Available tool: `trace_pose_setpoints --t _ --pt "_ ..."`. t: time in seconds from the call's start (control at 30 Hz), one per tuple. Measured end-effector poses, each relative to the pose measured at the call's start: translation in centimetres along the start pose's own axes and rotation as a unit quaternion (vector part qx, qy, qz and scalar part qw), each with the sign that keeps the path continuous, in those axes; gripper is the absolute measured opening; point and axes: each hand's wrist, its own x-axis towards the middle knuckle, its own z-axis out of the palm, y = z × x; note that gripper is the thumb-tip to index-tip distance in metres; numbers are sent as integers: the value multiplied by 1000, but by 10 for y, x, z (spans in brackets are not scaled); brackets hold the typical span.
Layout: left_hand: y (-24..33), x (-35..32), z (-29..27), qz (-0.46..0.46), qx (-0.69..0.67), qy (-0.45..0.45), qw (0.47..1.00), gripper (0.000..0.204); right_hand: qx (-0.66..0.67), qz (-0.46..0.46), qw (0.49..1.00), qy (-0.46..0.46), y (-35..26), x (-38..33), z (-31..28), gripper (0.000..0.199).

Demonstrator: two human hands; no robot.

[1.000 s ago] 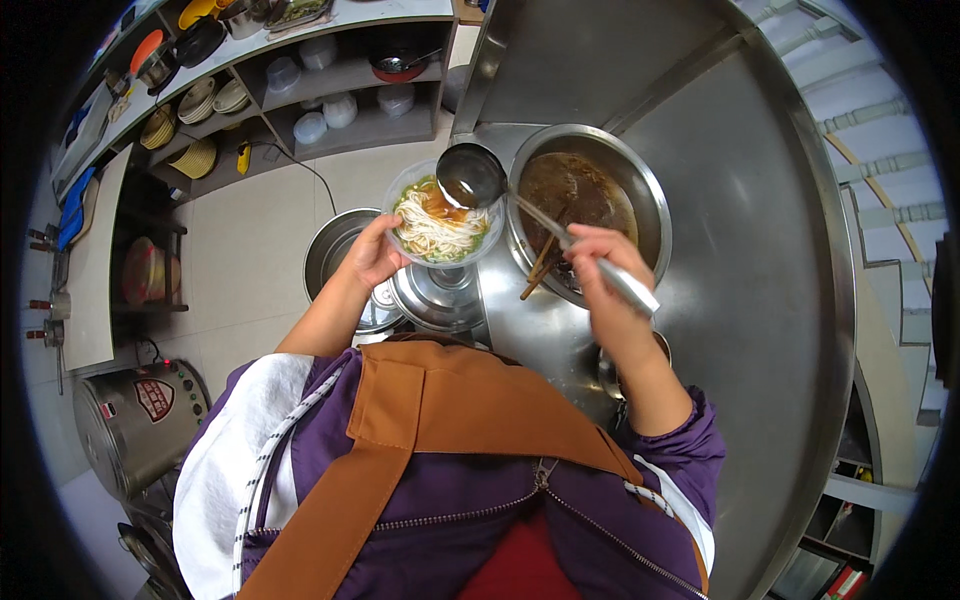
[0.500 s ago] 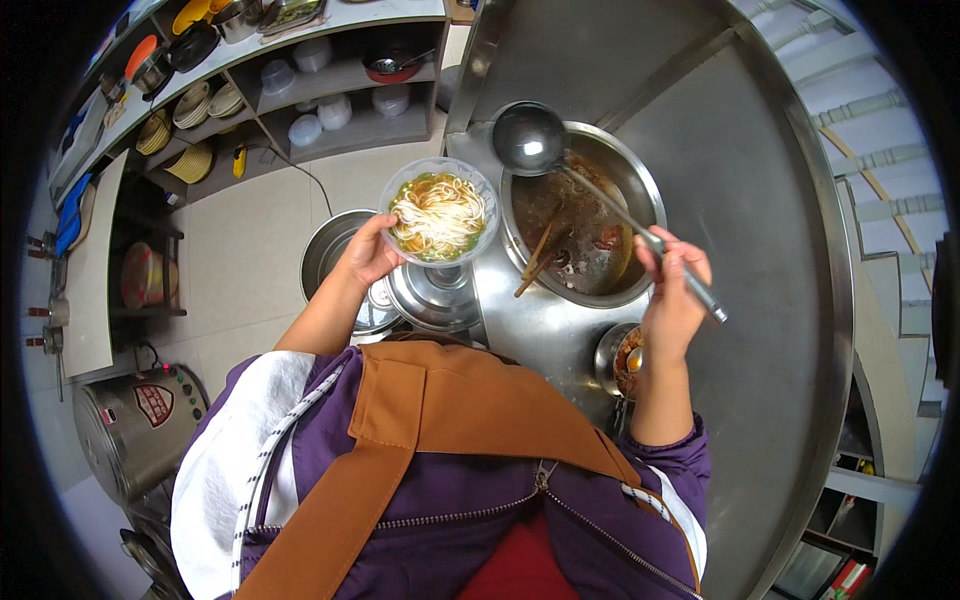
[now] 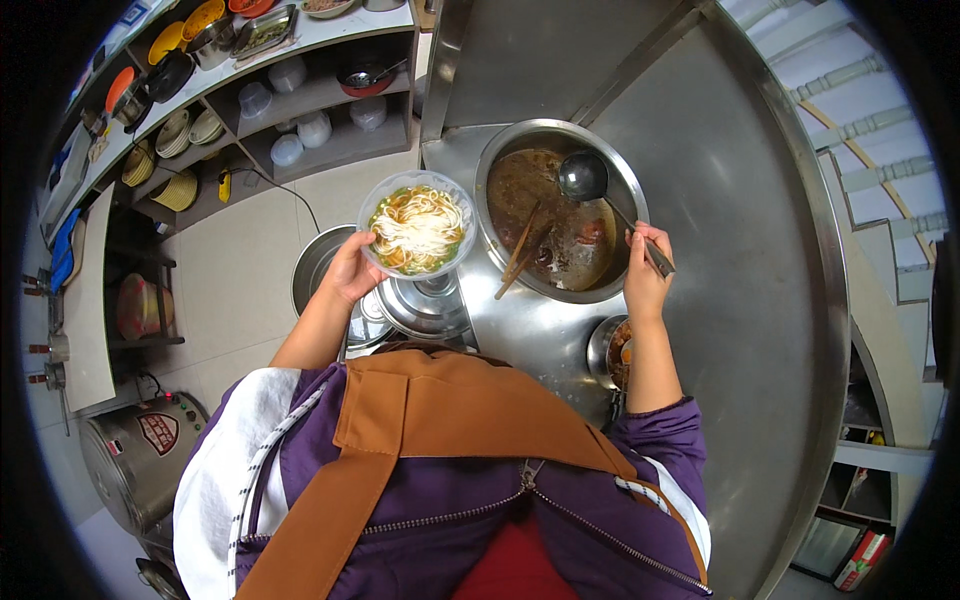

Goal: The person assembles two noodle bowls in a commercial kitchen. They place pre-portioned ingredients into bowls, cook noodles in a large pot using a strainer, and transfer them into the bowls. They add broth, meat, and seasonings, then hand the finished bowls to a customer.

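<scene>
My left hand (image 3: 353, 268) grips the rim of a clear plastic bowl (image 3: 466, 222). White noodles (image 3: 415, 232) lie in it over brown broth with bits of green. To its right, a large steel pot (image 3: 487, 158) holds dark brown broth (image 3: 515, 182). My right hand (image 3: 649, 262) is closed around the handle of a ladle (image 3: 584, 177), whose dark bowl hangs over or at the surface of the broth; which of the two I cannot tell. A pair of wooden chopsticks (image 3: 517, 257) leans in the pot, their ends over its near rim.
A small steel pot (image 3: 602, 352) with reddish food stands near my right forearm on the steel counter (image 3: 740, 330). Steel lids (image 3: 425, 305) and an uncovered steel pot (image 3: 312, 265) are below the bowl. Shelves (image 3: 340, 140) with dishes line the back left.
The ladle has swung right and away from the bowl, over the middle of the pot. My view has shifted slightly. The left hand keeps hold of the bowl.
</scene>
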Motion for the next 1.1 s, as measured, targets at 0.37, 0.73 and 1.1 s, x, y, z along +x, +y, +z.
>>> trace_pose_setpoints --t 0.37,0.73,1.1 --pt "-8 0 8 8 2 -2 1000 57 116 95 988 30 -8 19 -23 10" --pt "-19 10 3 7 -15 -2 1000 48 253 175 951 0 -60 27 -36 15" --pt "-26 10 15 9 -7 10 1000 48 255 85 947 -176 -99 -23 7 10"
